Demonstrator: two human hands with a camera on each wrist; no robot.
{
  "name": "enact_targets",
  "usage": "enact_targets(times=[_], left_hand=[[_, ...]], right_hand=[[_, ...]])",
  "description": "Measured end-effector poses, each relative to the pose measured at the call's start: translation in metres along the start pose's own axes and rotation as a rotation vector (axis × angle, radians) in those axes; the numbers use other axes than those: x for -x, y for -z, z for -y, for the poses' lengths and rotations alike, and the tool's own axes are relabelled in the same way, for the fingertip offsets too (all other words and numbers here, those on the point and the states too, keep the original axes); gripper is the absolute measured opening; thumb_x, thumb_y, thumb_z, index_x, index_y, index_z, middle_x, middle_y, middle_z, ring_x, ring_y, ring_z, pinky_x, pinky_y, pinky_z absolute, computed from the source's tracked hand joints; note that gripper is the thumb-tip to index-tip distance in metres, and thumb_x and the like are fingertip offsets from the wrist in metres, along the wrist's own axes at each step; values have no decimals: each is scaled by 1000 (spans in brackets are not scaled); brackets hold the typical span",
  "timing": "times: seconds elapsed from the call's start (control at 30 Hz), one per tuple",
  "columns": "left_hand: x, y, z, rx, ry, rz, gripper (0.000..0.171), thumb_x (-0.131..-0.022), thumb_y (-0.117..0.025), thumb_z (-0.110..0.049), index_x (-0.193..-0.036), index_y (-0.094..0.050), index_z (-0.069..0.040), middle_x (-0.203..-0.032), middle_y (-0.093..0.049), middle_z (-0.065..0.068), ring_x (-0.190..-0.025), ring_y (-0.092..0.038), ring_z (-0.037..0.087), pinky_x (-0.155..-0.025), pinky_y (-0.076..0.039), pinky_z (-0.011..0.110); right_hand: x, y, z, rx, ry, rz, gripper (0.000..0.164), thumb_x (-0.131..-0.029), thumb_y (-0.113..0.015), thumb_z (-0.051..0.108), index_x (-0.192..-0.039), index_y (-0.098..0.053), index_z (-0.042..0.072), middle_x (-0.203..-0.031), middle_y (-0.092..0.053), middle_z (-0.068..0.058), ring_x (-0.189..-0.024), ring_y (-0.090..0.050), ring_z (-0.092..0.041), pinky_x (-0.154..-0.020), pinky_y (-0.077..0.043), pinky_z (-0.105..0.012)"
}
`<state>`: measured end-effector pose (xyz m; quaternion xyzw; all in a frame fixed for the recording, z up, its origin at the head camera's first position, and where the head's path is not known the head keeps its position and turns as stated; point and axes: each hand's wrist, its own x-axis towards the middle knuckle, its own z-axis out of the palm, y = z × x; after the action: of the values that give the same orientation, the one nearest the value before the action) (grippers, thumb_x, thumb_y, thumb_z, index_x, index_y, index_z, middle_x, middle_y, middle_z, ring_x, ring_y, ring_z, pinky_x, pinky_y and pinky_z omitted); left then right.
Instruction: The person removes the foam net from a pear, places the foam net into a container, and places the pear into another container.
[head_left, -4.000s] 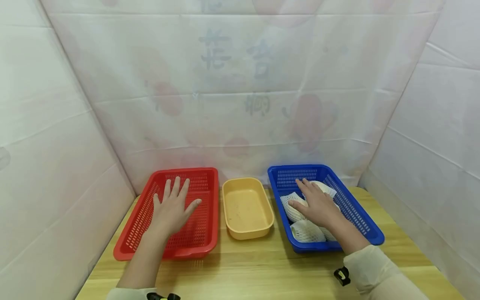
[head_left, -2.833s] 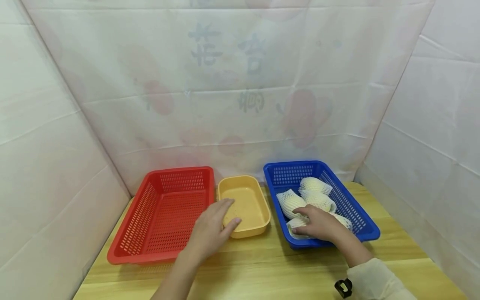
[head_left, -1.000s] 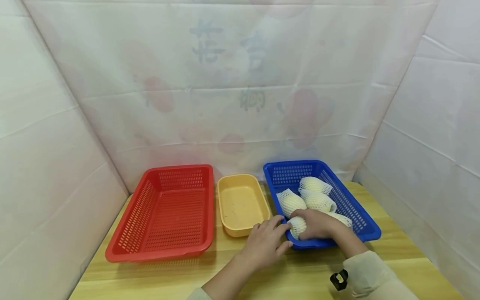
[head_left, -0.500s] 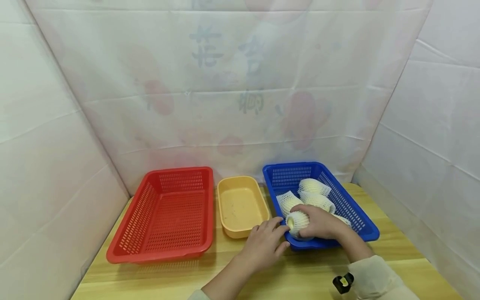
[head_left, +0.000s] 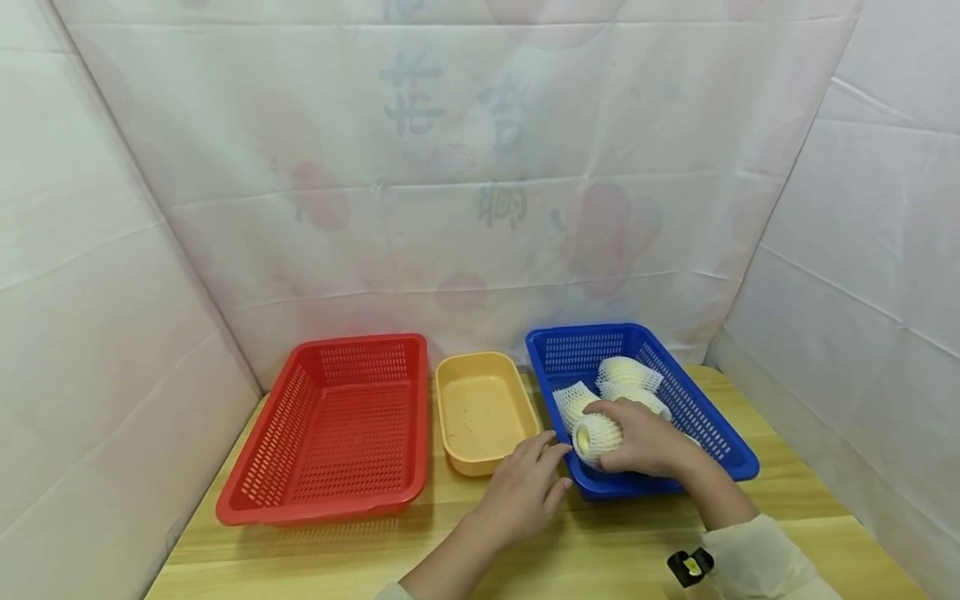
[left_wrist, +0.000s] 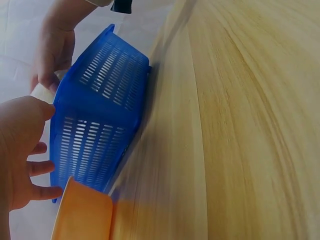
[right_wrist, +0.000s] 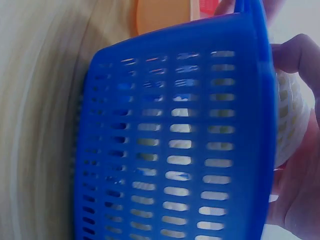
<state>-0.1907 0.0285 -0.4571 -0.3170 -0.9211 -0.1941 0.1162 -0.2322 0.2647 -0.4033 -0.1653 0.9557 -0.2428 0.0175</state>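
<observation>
My right hand (head_left: pixel 654 446) grips a pale yellow, rounded fruit in a white foam net (head_left: pixel 596 439), raised to the rim of the blue basket (head_left: pixel 637 487) at its front left corner. The fruit's exact kind is hidden by the net. In the right wrist view this netted fruit (right_wrist: pixel 291 120) shows beyond the basket wall, between thumb and fingers. My left hand (head_left: pixel 517 493) is at the basket's left front corner, fingers loosely spread and holding nothing; in the left wrist view its thumb is close to the blue rim. Other netted fruits (head_left: pixel 628 372) lie in the blue basket, partly hidden by my right hand.
A small yellow tray (head_left: pixel 487 417) stands in the middle, beside the blue basket. Left of it is a red basket (head_left: pixel 352 442) with slotted walls. All stand on a wooden table (head_left: pixel 600 550), with white cloth walls (head_left: pixel 480 233) at the back and sides.
My right hand has gone into the blue basket, taken hold of a netted fruit at the front and lifted it slightly. My left hand has moved right, from above the red basket to the blue one.
</observation>
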Motion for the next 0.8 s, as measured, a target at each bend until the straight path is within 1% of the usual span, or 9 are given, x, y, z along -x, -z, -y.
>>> enact_targets(times=[0.07, 0.13, 0.27, 0.37, 0.43, 0.5, 0.6, 0.7, 0.8], left_hand=[[1, 1, 1, 23, 19, -7, 43, -103, -45, -43, -143, -47, -26, -152, -42, 0, -138, -42, 20, -105, -46, 43], [2, 3, 2, 59, 40, -10, 46, -103, -41, -47, -143, -47, -25, -151, -43, 1, -138, -43, 20, -106, -45, 42], [9, 9, 4, 182, 87, -20, 54, -104, -30, -54, -143, -48, -22, -150, -45, 3, -136, -45, 21, -106, -45, 45], [14, 11, 7, 258, 105, -44, 55, -104, -28, -55, -143, -49, -21, -148, -48, 2, -135, -47, 21, -106, -45, 45], [18, 13, 9, 290, 112, -58, 55, -104, -29, -55, -143, -49, -22, -146, -50, -1, -134, -48, 19, -107, -44, 44], [20, 15, 10, 318, 118, -67, 54, -104, -29, -54, -143, -49, -23, -145, -51, -4, -134, -49, 17, -107, -44, 42], [24, 19, 10, 375, 142, -62, 54, -103, -29, -55, -144, -48, -25, -144, -51, -7, -132, -50, 16, -107, -44, 42], [28, 23, 11, 461, 171, -41, 54, -104, -28, -55, -144, -47, -25, -143, -52, -7, -129, -52, 17, -106, -45, 43], [31, 27, 13, 561, 185, -23, 54, -105, -27, -52, -145, -46, -21, -142, -54, -4, -129, -53, 20, -107, -44, 44]], right_hand=[[1, 2, 3, 37, 10, -27, 70, -63, -82, 32, -130, -60, 25, -105, -59, -3, -80, -50, -18, -57, -44, -31], [2, 3, 6, 73, 29, -60, 71, -64, -81, 34, -131, -60, 24, -108, -60, -4, -80, -49, -18, -57, -43, -30], [5, 7, 14, 148, 81, -139, 73, -64, -81, 37, -133, -60, 23, -116, -61, -6, -82, -49, -17, -58, -41, -29], [9, 9, 20, 186, 129, -212, 74, -63, -83, 37, -132, -60, 25, -116, -61, -4, -84, -49, -17, -62, -39, -30], [11, 10, 25, 204, 169, -264, 74, -62, -84, 36, -131, -60, 26, -115, -61, -2, -84, -50, -16, -63, -39, -31], [13, 10, 30, 206, 209, -305, 75, -61, -85, 35, -131, -60, 28, -114, -61, -1, -84, -50, -15, -64, -39, -30], [15, 8, 39, 200, 282, -354, 75, -59, -86, 34, -130, -60, 28, -113, -61, 1, -86, -50, -14, -64, -40, -30], [17, 5, 48, 192, 358, -395, 76, -57, -87, 34, -129, -61, 28, -114, -60, 3, -92, -52, -14, -69, -43, -33], [17, 0, 54, 189, 438, -433, 76, -55, -87, 34, -127, -63, 27, -115, -59, 4, -97, -53, -16, -73, -45, -38]])
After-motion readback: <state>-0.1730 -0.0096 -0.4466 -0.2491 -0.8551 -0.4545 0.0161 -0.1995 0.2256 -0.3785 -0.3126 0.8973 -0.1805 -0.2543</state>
